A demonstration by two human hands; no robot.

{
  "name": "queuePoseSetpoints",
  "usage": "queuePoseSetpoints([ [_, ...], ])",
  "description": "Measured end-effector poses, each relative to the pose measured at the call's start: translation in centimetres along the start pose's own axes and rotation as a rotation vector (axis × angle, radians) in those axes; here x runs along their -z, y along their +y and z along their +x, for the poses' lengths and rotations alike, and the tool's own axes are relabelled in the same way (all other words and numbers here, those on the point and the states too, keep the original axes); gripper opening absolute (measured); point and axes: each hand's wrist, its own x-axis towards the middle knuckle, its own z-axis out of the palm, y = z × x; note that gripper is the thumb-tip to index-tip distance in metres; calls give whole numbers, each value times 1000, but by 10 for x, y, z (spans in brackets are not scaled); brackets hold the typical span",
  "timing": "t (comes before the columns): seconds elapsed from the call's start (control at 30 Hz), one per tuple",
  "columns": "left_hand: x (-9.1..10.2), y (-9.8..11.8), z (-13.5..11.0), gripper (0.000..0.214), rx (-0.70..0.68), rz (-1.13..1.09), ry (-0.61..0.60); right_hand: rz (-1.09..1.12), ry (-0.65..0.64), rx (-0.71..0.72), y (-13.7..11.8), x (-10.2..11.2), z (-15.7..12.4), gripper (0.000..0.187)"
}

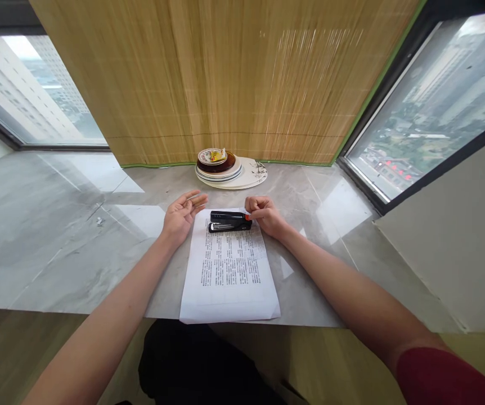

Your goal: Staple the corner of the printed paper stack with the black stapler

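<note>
A black stapler (230, 221) with an orange-red bit at its right end lies across the upper part of a stack of printed paper sheets (229, 301). My right hand (263, 214) is closed at that right end, its thumb against the orange-red part; the curled fingers partly hide the contact. To the left, my left hand (180, 218) is open, fingers spread and palm turned inward, beside the top left corner of the sheets. Nothing is in it. Between my left fingertips and the stapler there is a small gap.
Behind the hands, a pile of plates (219, 174) rests on an oval white board (254, 173), with a small yellow packet (218, 155) on top. A bamboo blind (225, 84) hangs behind them. The grey marble ledge (99, 264) ends in front of my knees.
</note>
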Motion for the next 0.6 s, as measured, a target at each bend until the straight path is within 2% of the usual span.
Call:
queuePoseSetpoints([
  [0.1, -3, 7, -3, 31, 18, -105, -39, 17, -1, -3, 0, -1, 0, 40],
  [0.27, -8, 19, -8, 51, 72, -201, -77, -33, 13, -51, 0, -2, 2, 39],
  [0.47, -6, 18, -7, 56, 70, -224, -101, 33, -27, -28, 1, -3, 4, 38],
  [0.6, -5, 16, -6, 53, 54, -200, -58, -4, -29, -39, 2, -3, 4, 38],
])
